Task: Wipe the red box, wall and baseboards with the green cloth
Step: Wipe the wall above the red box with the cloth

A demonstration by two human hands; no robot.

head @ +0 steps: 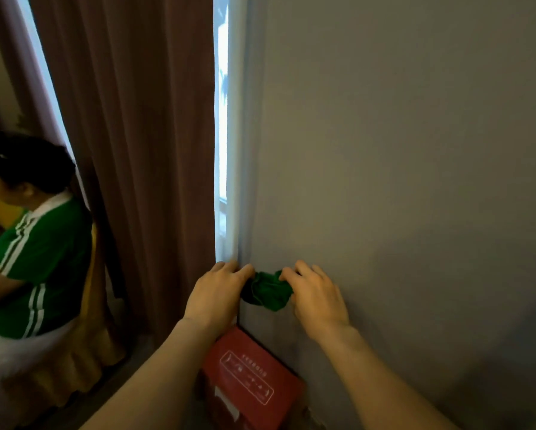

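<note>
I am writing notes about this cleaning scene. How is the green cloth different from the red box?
The green cloth is soft and bunched up; the red box is stiff with flat faces. The cloth is held against the wall between the left hand and right hand; the box sits lower, untouched. The cloth is plain; the box has white printed markings. Both are next to the wall.

red box lid with white printed diagram, small characters too blurred to read
</note>
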